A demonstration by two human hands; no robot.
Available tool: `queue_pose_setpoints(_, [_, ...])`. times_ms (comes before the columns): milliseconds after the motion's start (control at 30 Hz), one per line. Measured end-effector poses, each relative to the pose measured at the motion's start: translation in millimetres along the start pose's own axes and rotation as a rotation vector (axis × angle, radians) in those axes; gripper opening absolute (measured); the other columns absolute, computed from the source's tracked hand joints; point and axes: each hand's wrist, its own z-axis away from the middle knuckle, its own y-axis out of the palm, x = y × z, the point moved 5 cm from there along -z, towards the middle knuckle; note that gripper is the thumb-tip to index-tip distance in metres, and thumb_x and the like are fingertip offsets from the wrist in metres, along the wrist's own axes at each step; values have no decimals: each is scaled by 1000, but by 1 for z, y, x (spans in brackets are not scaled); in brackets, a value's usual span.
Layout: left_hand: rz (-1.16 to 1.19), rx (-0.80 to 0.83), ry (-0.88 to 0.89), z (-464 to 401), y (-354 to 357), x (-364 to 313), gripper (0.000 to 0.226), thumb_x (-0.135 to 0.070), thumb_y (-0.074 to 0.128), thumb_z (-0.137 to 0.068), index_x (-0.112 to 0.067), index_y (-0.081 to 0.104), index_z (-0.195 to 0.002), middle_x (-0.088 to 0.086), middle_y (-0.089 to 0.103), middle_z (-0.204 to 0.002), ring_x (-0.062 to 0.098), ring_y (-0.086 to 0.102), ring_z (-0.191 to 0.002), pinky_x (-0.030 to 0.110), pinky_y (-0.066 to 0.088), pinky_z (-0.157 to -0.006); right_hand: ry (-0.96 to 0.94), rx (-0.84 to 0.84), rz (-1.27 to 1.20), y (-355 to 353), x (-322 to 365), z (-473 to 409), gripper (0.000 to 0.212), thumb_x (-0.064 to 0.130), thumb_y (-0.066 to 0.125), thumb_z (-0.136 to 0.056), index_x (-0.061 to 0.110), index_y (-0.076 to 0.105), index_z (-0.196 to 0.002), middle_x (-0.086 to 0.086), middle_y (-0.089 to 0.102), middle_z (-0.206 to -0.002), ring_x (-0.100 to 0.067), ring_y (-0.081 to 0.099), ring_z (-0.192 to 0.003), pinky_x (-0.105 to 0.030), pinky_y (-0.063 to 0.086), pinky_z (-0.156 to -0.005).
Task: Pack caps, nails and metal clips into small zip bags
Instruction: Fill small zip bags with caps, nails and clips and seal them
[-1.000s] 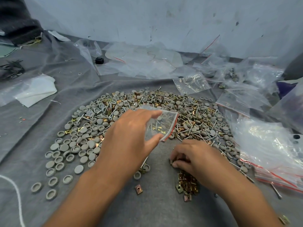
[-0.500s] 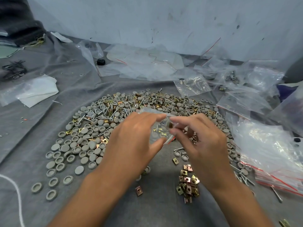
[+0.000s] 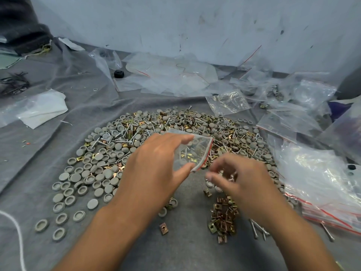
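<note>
grey caps (image 3: 97, 192), brass/copper clips (image 3: 222, 218), clear zip bag (image 3: 195, 151) w/ red edge, grey cloth (image 3: 185, 251)

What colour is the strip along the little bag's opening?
Red, on the small zip bag in the head view.

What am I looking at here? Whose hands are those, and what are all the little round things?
The camera sits on a person's head, looking down, so you see their own two hands. The left hand holds a small clear bag with a few parts inside. The right hand is blurred, moving near the bag; whether it holds anything is unclear. On the grey cloth lies a big pile of grey caps mixed with nails. Near the right hand sits a little heap of metal clips.
</note>
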Motion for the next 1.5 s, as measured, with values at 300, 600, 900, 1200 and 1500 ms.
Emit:
queue_pose_setpoints(300, [0, 7, 3, 0, -1, 1, 57, -41, 78, -76, -29, 64, -130, -18, 68, -114, -9, 41, -93, 16, 37, -85, 53, 225, 241, 18, -8, 5, 20, 31, 66, -90, 42, 65, -106, 24, 64, -80, 4, 60, -76, -16, 49, -70])
queue_pose_setpoints(600, [8, 0, -1, 2, -4, -1, 58, -45, 71, -75, -29, 63, -130, -17, 68, -115, -8, 43, -93, 18, 40, -87, -35, 547, 84, 19, 0, 27, 11, 25, 72, -92, 35, 71, -90, 16, 69, -85, -1, 63, -82, -10, 46, -69])
queue_pose_setpoints(900, [0, 4, -2, 1, -3, -1, 56, -41, 77, -78, -29, 63, -131, -17, 67, -117, -5, 45, -93, 21, 43, -85, -37, 624, 140, 20, -6, 36, 19, 30, 69, -83, 38, 71, -99, 24, 67, -87, 0, 63, -78, -15, 51, -67])
queue_pose_setpoints(1200, [6, -5, 3, 1, -3, -3, 55, -40, 76, -78, -28, 63, -130, -15, 68, -113, -4, 47, -92, 22, 44, -83, -109, 563, 204, 24, -2, 32, 11, 37, 71, -87, 36, 60, -88, 18, 53, -88, 3, 52, -87, -15, 43, -72])
queue_pose_setpoints(1500, [-6, -20, 3, 1, -3, -1, 54, -41, 77, -78, -31, 63, -129, -28, 53, -104, -10, 39, -91, 17, 37, -82, -103, 698, 128, 32, 18, 42, 21, 33, 71, -83, 39, 67, -104, 22, 67, -87, 2, 62, -79, -13, 49, -69])
